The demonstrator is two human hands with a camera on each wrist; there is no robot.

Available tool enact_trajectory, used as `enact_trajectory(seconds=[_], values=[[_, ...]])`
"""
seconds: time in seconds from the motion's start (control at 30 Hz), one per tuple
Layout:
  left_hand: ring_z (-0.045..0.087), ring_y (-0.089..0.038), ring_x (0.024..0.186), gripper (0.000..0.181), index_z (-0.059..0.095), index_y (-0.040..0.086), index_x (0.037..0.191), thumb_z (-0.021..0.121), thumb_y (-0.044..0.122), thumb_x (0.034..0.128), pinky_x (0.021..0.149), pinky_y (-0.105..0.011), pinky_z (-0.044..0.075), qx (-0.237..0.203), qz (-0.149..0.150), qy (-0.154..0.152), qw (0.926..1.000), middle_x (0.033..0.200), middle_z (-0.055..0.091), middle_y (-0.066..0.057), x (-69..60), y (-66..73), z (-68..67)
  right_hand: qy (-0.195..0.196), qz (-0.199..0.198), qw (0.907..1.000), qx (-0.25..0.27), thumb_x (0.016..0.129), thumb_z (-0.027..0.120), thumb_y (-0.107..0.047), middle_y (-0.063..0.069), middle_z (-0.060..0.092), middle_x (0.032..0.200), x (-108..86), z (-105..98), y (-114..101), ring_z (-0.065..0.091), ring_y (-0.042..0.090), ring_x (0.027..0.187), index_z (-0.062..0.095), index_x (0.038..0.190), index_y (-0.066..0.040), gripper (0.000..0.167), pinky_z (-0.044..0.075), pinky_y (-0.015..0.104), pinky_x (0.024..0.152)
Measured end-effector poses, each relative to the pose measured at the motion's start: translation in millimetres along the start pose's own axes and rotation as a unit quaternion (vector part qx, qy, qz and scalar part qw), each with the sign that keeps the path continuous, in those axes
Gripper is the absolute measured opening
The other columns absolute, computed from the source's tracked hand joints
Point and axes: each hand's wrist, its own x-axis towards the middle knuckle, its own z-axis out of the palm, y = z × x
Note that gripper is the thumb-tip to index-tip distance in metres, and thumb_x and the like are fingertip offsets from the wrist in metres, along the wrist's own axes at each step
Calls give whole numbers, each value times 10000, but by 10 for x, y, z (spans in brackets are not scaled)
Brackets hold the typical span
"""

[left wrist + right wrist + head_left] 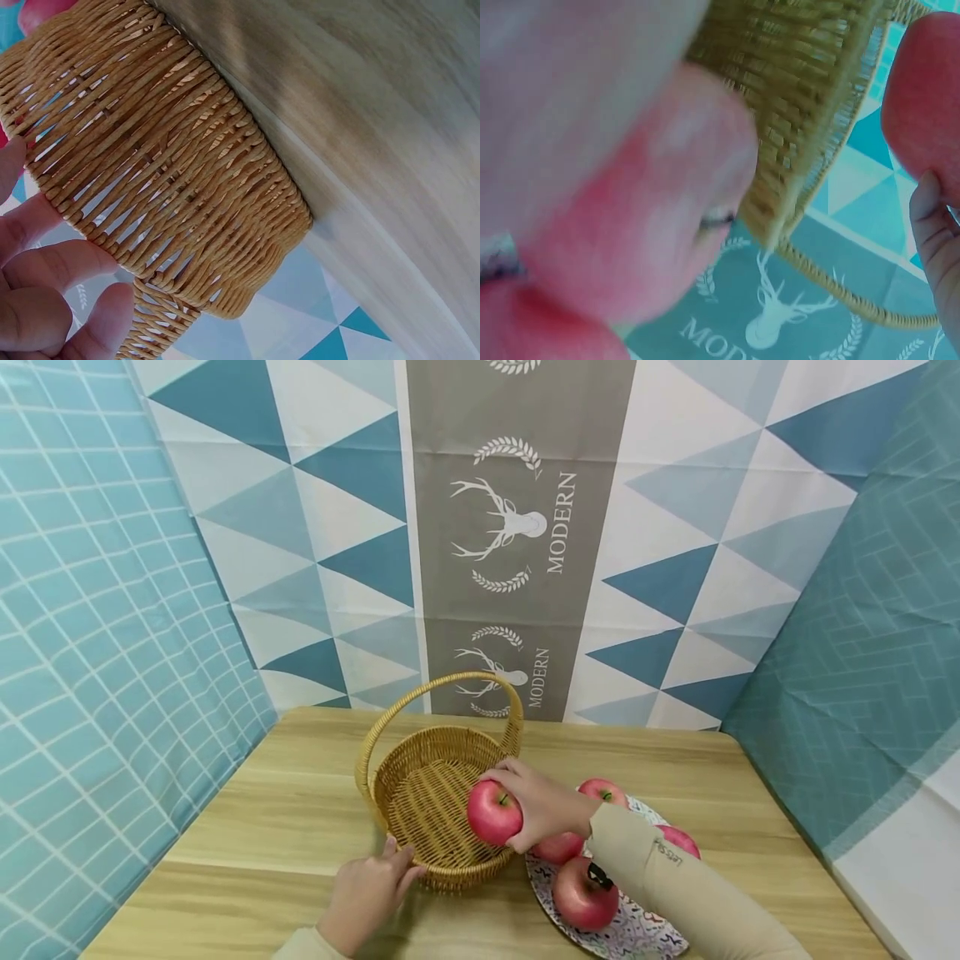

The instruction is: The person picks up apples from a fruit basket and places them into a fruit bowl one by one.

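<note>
A round wicker basket [435, 810] with a tall arched handle stands on the wooden table, with bare weave at its bottom. My left hand [367, 889] grips its near-left rim; in the left wrist view the fingertips [67, 262] lie along that rim. My right hand [543, 806] holds a red apple [492, 812] over the right side of the basket, stem upward. The right wrist view shows this held apple [922, 105] at the right edge, with a finger against it. Below the right forearm, a patterned plate [543, 893] bears several more apples [585, 897].
The table [247, 810] extends on both sides of the basket. A patterned cloth [517, 527] hangs behind it, with blue tiled sheeting [112, 610] on the left. The basket's handle [435, 685] arches up behind the held apple.
</note>
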Motion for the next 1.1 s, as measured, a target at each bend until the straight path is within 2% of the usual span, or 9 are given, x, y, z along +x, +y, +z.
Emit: enact_trajectory(seconds=[0.17,0.33,0.67,0.87,1.0,1.1], values=[[662,-259,508,526,679,87,851,377,490,1002,324,-250,370,57,100,85,9999,778,697,-212,2,-9,0,13,75,10000,-46,581,769,-195,25,437,1210,-102,-74,21,493,145,1028,500,1305,-99,779,480,309,832],[647,-246,476,544,679,80,851,352,486,1010,314,-230,351,40,143,100,9998,766,696,-213,6,-1,-1,-64,300,9995,20,586,756,-196,23,428,1255,-222,-136,22,490,143,1043,501,1311,-110,773,478,319,829],[660,-239,502,437,655,116,819,473,486,962,316,-227,358,156,66,-117,9998,769,702,-189,6,-12,-29,218,259,9994,62,552,770,-219,5,478,1167,-491,-203,71,522,126,970,535,1263,-112,756,496,307,770],[681,-252,555,355,663,117,851,573,453,919,324,-227,365,207,30,-336,9992,808,709,-181,-5,-12,-35,404,724,9964,154,521,771,-208,-18,482,1156,-728,-174,145,523,117,956,540,1260,-113,780,508,297,735],[662,-245,507,372,676,112,858,571,464,918,320,-218,351,172,36,-280,9995,802,707,-190,6,-9,-22,457,968,9939,258,524,791,-226,-31,480,1153,-872,-154,188,503,127,976,529,1272,-100,802,509,289,720],[648,-240,479,404,673,113,856,528,481,939,317,-211,337,150,48,-198,9997,796,704,-197,8,-10,-14,527,1007,9931,292,534,794,-247,-16,471,1149,-954,-145,205,484,152,988,531,1272,-86,800,509,292,722]])
